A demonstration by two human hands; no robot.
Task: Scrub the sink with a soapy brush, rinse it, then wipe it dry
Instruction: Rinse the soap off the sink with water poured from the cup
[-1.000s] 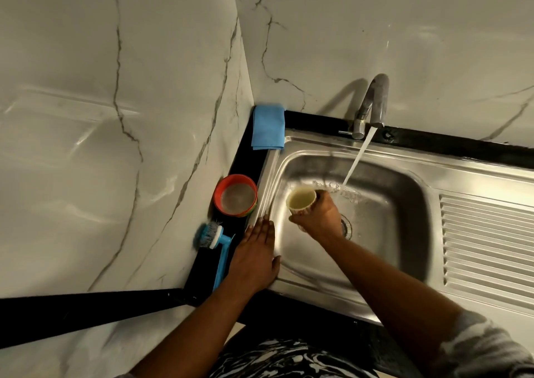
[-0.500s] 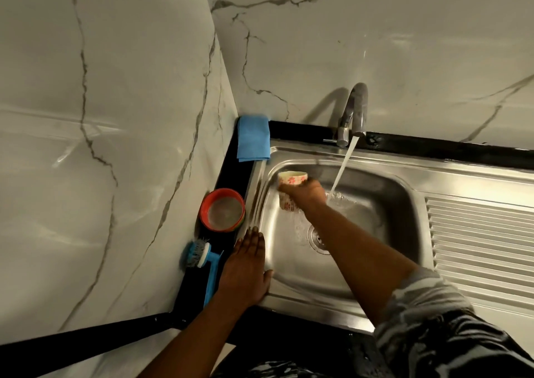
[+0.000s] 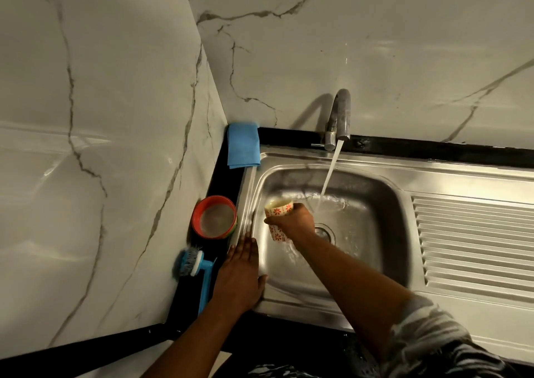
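The steel sink (image 3: 384, 204) has water running into its basin from the tap (image 3: 341, 117). My right hand (image 3: 294, 221) grips a small cup (image 3: 278, 208) with orange flowers, held upright over the basin's left side, just left of the stream. My left hand (image 3: 239, 273) rests flat on the sink's front-left rim, fingers straight. A blue brush (image 3: 196, 268) lies on the black counter left of that hand. A folded blue cloth (image 3: 243, 143) lies in the back-left corner.
An orange bowl (image 3: 214, 217) sits on the black counter strip between cloth and brush. The ribbed drainboard (image 3: 474, 242) extends right of the basin. Marble walls close in at the left and back. The drain (image 3: 325, 231) lies beside my right wrist.
My right hand with the cup went to the basin's back-left wall, then came back toward the middle left. The left hand stayed on the rim. The camera view shifted.
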